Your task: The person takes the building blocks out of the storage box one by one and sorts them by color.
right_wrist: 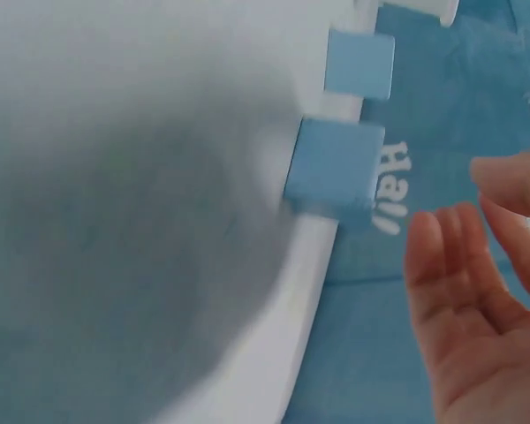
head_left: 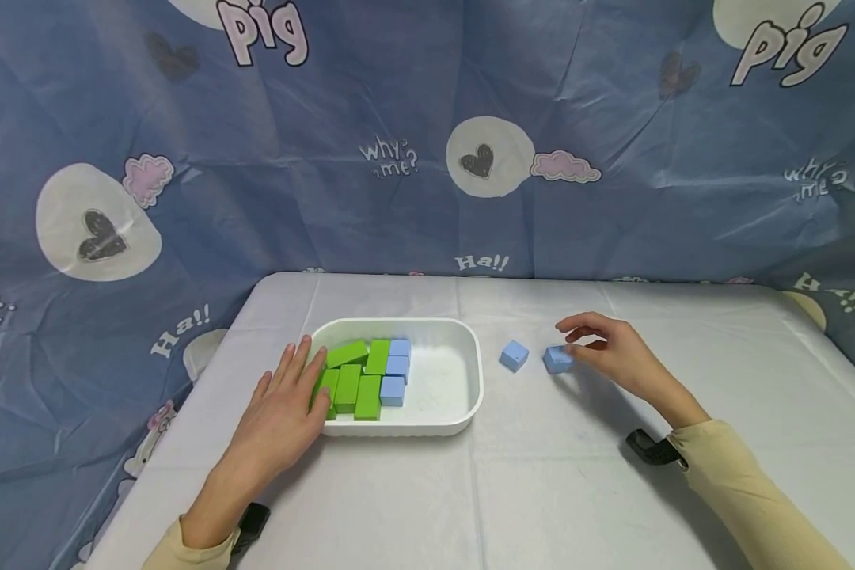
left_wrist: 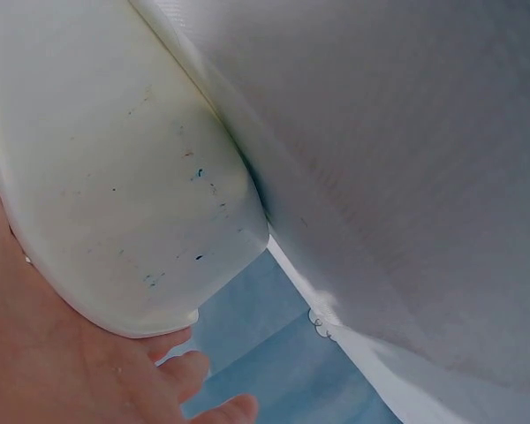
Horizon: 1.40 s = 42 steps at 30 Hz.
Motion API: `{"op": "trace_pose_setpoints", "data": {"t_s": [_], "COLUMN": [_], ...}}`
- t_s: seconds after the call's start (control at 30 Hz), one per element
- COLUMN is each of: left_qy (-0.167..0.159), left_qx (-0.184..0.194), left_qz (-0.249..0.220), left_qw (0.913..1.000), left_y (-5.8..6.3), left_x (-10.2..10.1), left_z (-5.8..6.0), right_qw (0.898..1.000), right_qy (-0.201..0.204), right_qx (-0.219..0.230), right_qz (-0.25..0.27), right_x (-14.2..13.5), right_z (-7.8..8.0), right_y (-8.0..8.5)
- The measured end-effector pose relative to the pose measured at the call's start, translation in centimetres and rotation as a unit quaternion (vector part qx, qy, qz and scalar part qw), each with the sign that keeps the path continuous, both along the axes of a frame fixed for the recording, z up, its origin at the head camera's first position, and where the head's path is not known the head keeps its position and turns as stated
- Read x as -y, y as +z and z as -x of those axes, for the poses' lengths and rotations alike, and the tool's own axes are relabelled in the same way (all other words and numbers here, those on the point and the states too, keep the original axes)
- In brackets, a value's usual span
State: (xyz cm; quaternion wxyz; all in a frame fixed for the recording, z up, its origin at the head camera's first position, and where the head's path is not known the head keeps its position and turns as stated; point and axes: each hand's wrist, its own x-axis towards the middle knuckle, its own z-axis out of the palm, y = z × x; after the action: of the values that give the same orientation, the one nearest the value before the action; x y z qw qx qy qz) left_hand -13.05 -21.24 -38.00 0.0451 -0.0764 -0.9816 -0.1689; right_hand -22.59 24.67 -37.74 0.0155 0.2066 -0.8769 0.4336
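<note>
My left hand (head_left: pixel 278 416) rests on the left end of a white tray (head_left: pixel 445 430), fingers extended over its rim. In the left wrist view that hand (left_wrist: pixel 71 362) lies against the tray's outer wall (left_wrist: pixel 124 194). Several green blocks (head_left: pixel 349 388) and 3 blue blocks (head_left: pixel 393 391) lie in the tray's left part. On the table, my right hand (head_left: pixel 616 356) hovers at a blue block (head_left: pixel 559 359), thumb and fingers apart. The right wrist view shows a gap between the fingertips (right_wrist: pixel 424 238) and this block (right_wrist: pixel 336 166). Another blue block (head_left: pixel 514 355) sits between it and the tray.
A white cloth covers the table (head_left: pixel 541 491). Behind it hangs a blue printed sheet (head_left: pixel 370 95). Black straps (head_left: pixel 651 447) show at both wrists, next to the pale sleeves (head_left: pixel 748 491).
</note>
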Motion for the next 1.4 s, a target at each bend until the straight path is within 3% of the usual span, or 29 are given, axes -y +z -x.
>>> {"op": "trace_pose_setpoints", "data": {"t_s": [0.33,0.9,1.4], "left_qy": [-0.002,-0.001,0.001], "left_qx": [-0.008,-0.013,-0.014], "left_qz": [0.002,0.003,0.004], "left_qw": [1.0000,0.9999,0.9999], "left_y": [-0.2,-0.4,-0.3], "left_x": [0.1,0.1,0.1], "left_z": [0.0,0.1,0.0], "right_qw": [0.995,0.984,0.981], "right_qy": [0.039,0.120,0.181], "right_qx": [-0.010,0.015,0.008], "right_qz": [0.090,0.127,0.075], "right_x": [3.6,11.4,18.0], "right_z": [-1.0,-1.7,-0.5], "right_y": [0.9,1.7,1.1]}}
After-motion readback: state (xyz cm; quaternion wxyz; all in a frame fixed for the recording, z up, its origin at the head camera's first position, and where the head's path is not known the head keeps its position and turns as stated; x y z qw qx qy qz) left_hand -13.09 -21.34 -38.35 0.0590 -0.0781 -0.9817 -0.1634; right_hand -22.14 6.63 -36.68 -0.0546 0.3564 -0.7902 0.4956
